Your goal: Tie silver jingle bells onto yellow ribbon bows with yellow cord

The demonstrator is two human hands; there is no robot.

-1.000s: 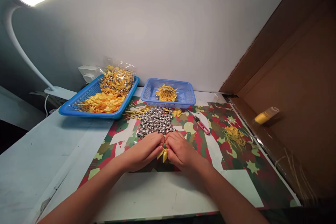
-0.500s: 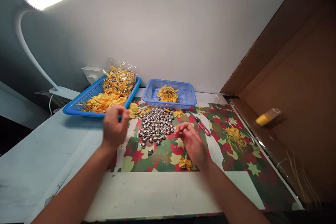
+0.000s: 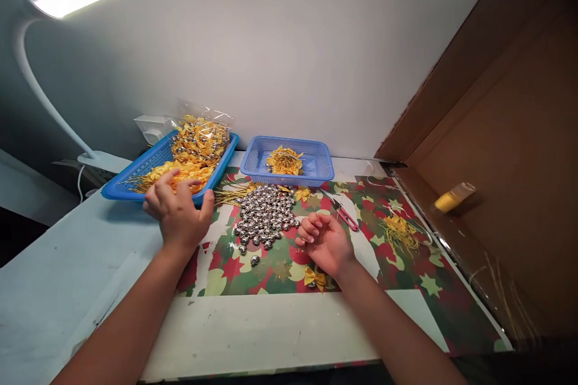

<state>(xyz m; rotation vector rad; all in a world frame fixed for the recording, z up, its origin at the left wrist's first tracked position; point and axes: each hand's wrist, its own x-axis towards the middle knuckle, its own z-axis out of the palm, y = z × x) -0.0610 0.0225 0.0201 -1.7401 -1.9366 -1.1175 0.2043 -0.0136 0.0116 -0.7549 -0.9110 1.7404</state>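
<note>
Head view: left hand (image 3: 178,213) hovers with its grip open at the near edge of the big blue tray (image 3: 130,177) of yellow bows (image 3: 178,173). Right hand (image 3: 326,242) rests palm up, grip loose and empty — silver bells (image 3: 266,216) lie just left of it, one yellow bow (image 3: 315,277) just below.

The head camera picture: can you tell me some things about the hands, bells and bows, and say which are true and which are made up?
1. The left hand is at the near edge of the big blue tray of yellow bows. True.
2. The right hand holds the red snips. False: the snips lie on the patterned mat beyond the hand, which holds nothing visible.
3. A pile of silver bells sits between the two hands. True.
4. The small blue basket is full of silver bells. False: it holds yellow bows.
5. A yellow bow lies on the mat near the right wrist. True.
</note>
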